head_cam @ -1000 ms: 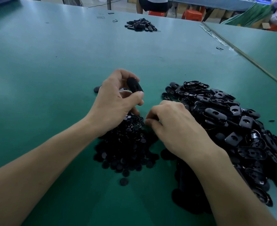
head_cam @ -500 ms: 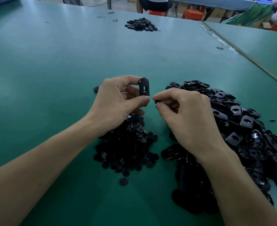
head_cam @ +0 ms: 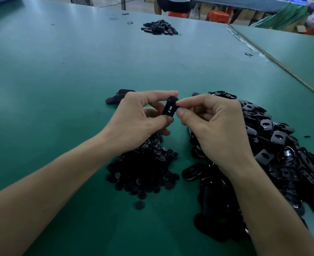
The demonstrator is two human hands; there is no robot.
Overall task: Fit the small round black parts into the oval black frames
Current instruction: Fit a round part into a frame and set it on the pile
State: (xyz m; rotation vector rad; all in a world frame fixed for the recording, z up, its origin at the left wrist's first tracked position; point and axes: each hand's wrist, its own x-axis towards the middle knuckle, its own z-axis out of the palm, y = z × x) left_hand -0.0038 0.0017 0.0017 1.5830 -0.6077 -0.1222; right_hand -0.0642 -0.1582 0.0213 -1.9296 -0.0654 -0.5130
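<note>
Three black heaps are lying on the green table: oval frames by its right edge, round parts mid-front, a small heap at the far edge. The left hand is pinching one frame upright; the right hand is pinching one round part, barely showing, against it.

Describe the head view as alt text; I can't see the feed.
The left hand holds one oval black frame upright above a green table, while the right hand pinches at its edge; anything it holds is hidden. Under the hands lies a pile of small round parts, with a larger heap of frames to the right.
</note>
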